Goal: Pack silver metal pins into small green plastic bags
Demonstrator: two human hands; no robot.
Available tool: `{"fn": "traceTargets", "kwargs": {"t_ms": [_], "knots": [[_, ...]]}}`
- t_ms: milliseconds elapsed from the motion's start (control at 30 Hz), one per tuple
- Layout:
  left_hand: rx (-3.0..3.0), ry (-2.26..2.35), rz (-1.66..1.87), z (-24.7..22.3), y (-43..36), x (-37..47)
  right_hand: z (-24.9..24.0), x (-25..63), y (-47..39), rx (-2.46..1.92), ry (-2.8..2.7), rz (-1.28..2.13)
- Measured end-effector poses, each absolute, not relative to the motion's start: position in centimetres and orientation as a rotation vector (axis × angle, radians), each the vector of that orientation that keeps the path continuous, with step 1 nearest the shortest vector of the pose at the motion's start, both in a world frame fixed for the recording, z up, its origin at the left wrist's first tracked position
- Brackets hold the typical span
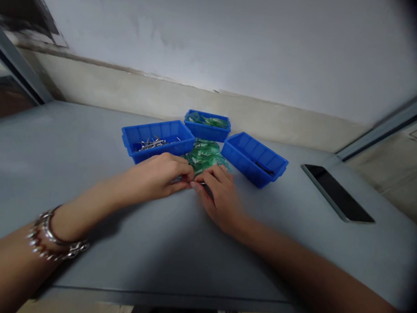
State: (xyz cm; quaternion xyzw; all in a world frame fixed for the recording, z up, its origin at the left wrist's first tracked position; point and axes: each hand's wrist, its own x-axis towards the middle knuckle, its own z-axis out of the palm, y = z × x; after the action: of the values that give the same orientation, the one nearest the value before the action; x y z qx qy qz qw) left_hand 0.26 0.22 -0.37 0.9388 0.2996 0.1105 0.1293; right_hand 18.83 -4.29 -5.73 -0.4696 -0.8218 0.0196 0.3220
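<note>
Green plastic (205,152) lies just beyond my left fingers (184,173) and right fingers (209,177), pinched together; what they grip I cannot tell.

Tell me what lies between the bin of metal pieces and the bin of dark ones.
A green, plastic-looking pile lies between them, in the head view.

the one view comes from a camera on the person's head, looking forward and down across the grey surface (177,256) toward the wall (233,48) behind it. it sees the surface from above at a slant, near enough that both forearms (97,207) run in from the lower corners to the left hand (168,173) and right hand (220,200) near the middle. the surface's front edge crosses the bottom; the wall fills the top, sloping down rightward.
</note>
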Motion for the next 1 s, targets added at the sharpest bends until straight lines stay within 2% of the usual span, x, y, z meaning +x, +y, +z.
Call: {"fn": "traceTargets", "kwargs": {"t_ms": [367,600,1000], "knots": [[2.752,0.890,0.286,-0.38,0.29,0.14,-5.49,19.00,-4.29,-1.284,-2.121,0.023],[2.788,0.833,0.382,-0.58,-0.08,0.28,-5.47,18.84,-4.13,-1.271,-2.133,0.009],[2.877,0.873,0.476,-0.11,-0.33,0.37,-5.30,18.85,-4.13,-1.255,-2.043,0.132]]}}
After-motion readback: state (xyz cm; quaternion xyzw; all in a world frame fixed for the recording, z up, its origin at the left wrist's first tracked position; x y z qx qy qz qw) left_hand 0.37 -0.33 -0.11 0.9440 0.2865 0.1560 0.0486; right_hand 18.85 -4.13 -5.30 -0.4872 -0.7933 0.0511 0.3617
